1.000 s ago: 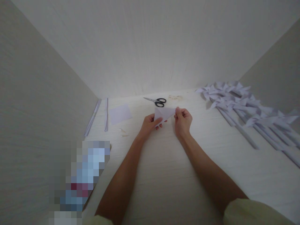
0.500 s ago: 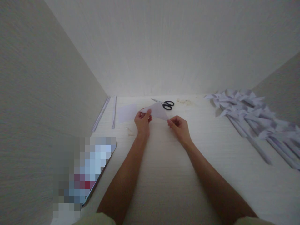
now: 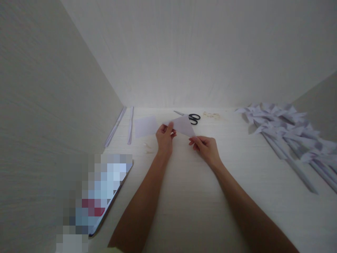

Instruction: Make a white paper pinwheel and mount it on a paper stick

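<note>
Between both sets of fingers sits a folded paper triangle (image 3: 183,125), held just above the counter (image 3: 189,196). Left hand (image 3: 164,136) has its fingers clamped on the triangle's left corner; right hand (image 3: 205,147) has its fingers pinched together on the lower right corner. Just beyond the fingers, past the triangle's top edge, lie black-handled scissors (image 3: 190,116), partly hidden behind the paper, blades pointing left. Right of the scissors, a small patch of pale scraps (image 3: 212,114), too blurred to tell what. Left of the left fingers, a flat paper square (image 3: 146,126) lies on the counter, near but not touching the hand. Further left, two thin paper strips (image 3: 130,125), (image 3: 115,127) run along the foot of the left wall (image 3: 52,88). Well right of the right fingers, a pile of paper pinwheels (image 3: 284,123) on rolled paper sticks (image 3: 292,163) spreads toward the right wall, apart from both hands. Near-left, below the left forearm, a flat dark-edged thing (image 3: 105,196) lies pixelated, cannot tell what. Back wall (image 3: 197,52) closes the counter off just behind the scissors; walls also box in left and right. Open bare counter lies under and between both forearms and from the right fingers across to the pinwheel sticks.
</note>
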The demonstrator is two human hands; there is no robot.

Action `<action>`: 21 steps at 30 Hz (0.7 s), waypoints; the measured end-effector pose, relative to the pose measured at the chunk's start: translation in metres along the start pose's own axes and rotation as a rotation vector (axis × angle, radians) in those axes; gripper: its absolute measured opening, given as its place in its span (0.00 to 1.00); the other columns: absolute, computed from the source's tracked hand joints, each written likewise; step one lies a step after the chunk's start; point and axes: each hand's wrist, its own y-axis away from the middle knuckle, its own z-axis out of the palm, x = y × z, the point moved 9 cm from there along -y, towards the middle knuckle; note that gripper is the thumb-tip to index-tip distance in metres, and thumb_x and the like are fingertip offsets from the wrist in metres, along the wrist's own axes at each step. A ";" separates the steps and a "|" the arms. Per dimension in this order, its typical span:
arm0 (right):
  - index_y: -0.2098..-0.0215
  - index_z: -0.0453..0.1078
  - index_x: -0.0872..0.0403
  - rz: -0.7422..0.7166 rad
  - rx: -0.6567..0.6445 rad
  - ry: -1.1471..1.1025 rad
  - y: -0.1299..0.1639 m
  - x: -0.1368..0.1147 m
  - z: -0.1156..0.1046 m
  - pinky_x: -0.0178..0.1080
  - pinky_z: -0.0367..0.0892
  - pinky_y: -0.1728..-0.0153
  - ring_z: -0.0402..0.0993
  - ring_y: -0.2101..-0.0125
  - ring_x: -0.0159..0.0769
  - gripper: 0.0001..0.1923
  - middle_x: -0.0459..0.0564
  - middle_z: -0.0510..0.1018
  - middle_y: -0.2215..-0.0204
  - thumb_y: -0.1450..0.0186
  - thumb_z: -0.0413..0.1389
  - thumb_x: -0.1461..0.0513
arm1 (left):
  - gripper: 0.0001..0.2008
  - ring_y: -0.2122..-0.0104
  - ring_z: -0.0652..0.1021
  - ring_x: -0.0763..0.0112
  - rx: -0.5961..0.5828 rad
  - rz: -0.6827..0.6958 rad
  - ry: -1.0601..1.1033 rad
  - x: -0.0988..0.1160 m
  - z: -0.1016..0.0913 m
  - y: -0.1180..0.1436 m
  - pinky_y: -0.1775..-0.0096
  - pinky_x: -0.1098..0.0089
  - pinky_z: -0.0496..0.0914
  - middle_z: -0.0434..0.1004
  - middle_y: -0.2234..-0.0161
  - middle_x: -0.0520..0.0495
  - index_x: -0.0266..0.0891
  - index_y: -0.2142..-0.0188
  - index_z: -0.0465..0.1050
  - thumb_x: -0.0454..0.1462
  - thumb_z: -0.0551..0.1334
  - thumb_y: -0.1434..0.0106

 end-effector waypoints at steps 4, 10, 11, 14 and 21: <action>0.78 0.72 0.58 -0.001 -0.018 0.016 0.000 -0.001 0.001 0.30 0.50 0.86 0.58 0.87 0.26 0.18 0.45 0.67 0.88 0.45 0.49 0.52 | 0.12 0.81 0.65 0.85 -0.017 -0.025 0.043 -0.001 0.000 0.000 0.81 0.81 0.58 0.66 0.78 0.55 0.37 0.74 0.66 0.44 0.59 0.52; 0.79 0.71 0.58 0.013 -0.016 0.071 0.001 -0.001 0.000 0.30 0.48 0.87 0.54 0.88 0.25 0.19 0.44 0.65 0.89 0.45 0.49 0.52 | 0.13 0.81 0.65 0.85 -0.024 -0.025 0.076 0.003 0.000 0.001 0.81 0.81 0.57 0.67 0.77 0.53 0.38 0.69 0.69 0.44 0.59 0.51; 0.79 0.71 0.58 0.013 -0.017 0.081 0.000 -0.001 0.001 0.30 0.48 0.88 0.54 0.88 0.25 0.18 0.44 0.65 0.89 0.45 0.49 0.52 | 0.13 0.81 0.65 0.85 -0.021 -0.024 0.088 0.004 0.000 0.000 0.81 0.81 0.57 0.67 0.77 0.53 0.38 0.69 0.70 0.43 0.59 0.51; 0.79 0.71 0.57 0.011 -0.015 0.093 0.000 0.000 0.001 0.30 0.49 0.88 0.56 0.88 0.25 0.18 0.44 0.65 0.89 0.45 0.50 0.52 | 0.12 0.81 0.65 0.84 -0.015 -0.029 0.107 0.004 -0.001 0.000 0.81 0.81 0.56 0.67 0.77 0.53 0.38 0.69 0.70 0.43 0.59 0.51; 0.79 0.71 0.57 0.004 -0.017 0.115 -0.001 0.000 0.001 0.30 0.51 0.88 0.59 0.87 0.28 0.18 0.45 0.66 0.89 0.45 0.50 0.52 | 0.12 0.80 0.66 0.83 -0.010 -0.037 0.112 0.004 -0.001 0.000 0.81 0.80 0.57 0.68 0.76 0.52 0.38 0.69 0.70 0.43 0.58 0.51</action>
